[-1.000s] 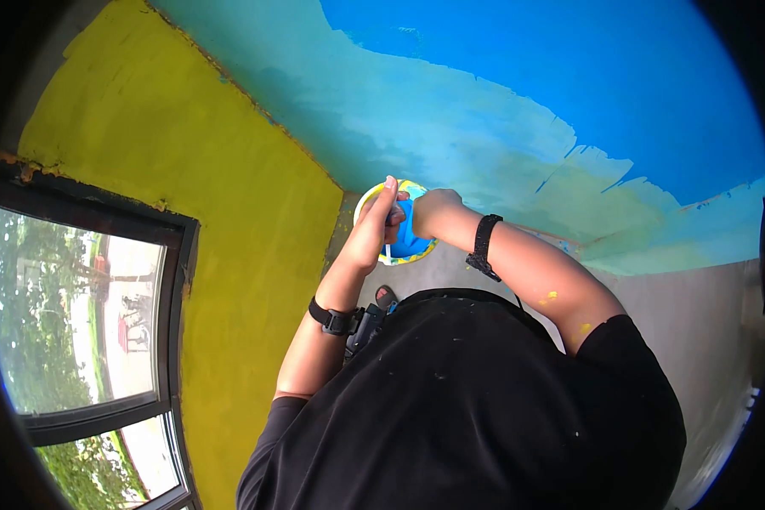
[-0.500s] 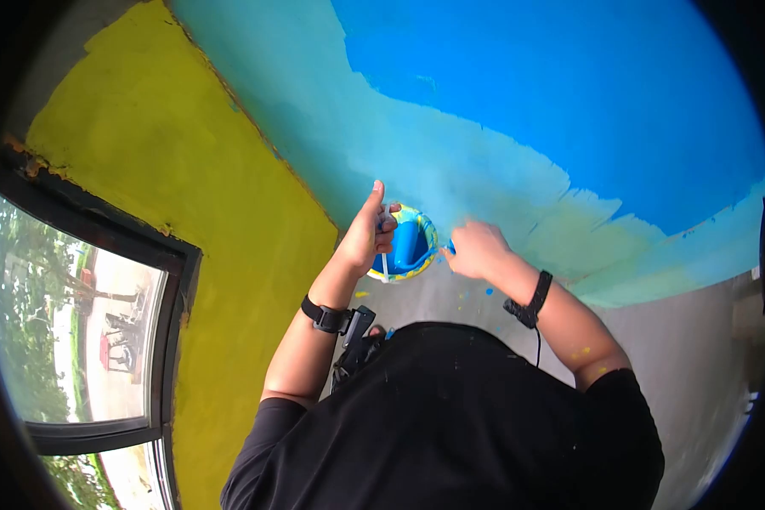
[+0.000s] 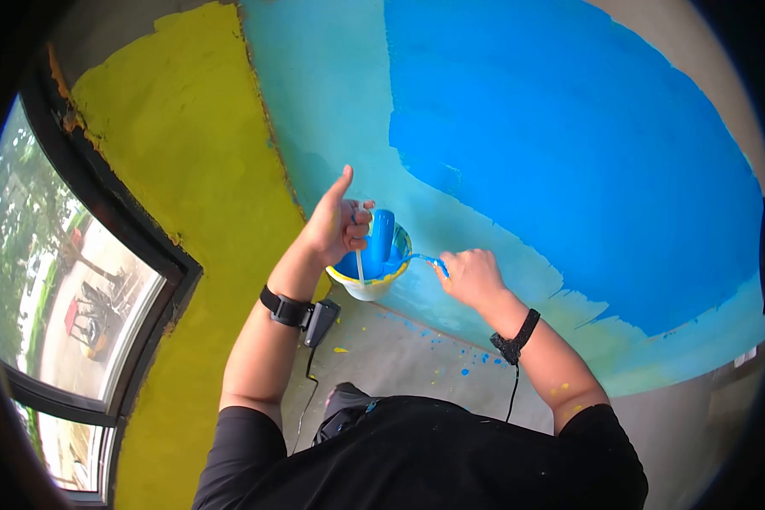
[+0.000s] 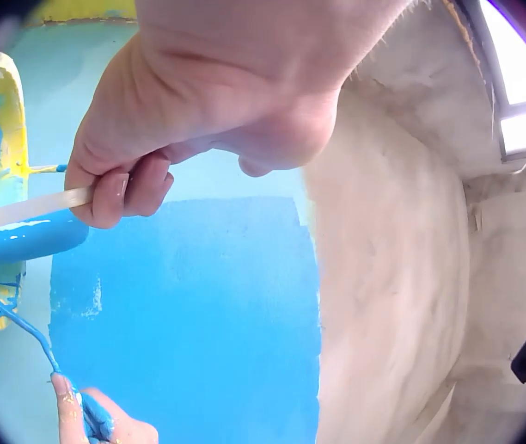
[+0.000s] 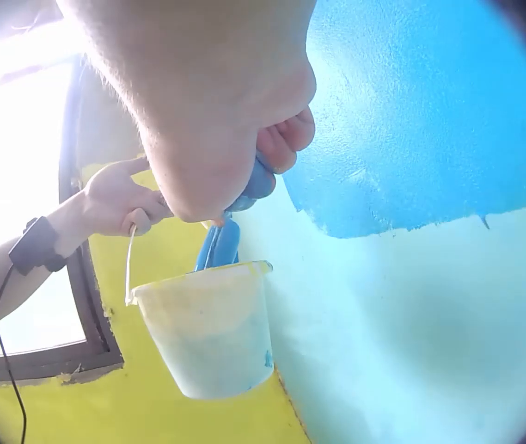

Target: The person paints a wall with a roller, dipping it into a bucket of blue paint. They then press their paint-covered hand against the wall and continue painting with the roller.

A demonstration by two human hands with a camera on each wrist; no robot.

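Note:
My left hand grips the white handle of a paint bucket, its thumb pointing up. The bucket hangs from that handle, white outside, with yellow smears on the rim and blue paint inside. A paint roller, coated in blue, stands partly above the bucket's opening. Its thin blue frame runs over the rim to my right hand, whose fingers curl round the blue grip. In the left wrist view the roller sleeve lies across the bucket's mouth.
A wall freshly painted blue over light teal rises ahead. To the left is a yellow-green wall with a dark-framed window. Blue and yellow drips spot the grey floor below the bucket.
My right hand has drawn back from the bucket to the right. The roller sleeve has come up from inside the bucket above its rim. The view has tilted upward, showing more blue wall.

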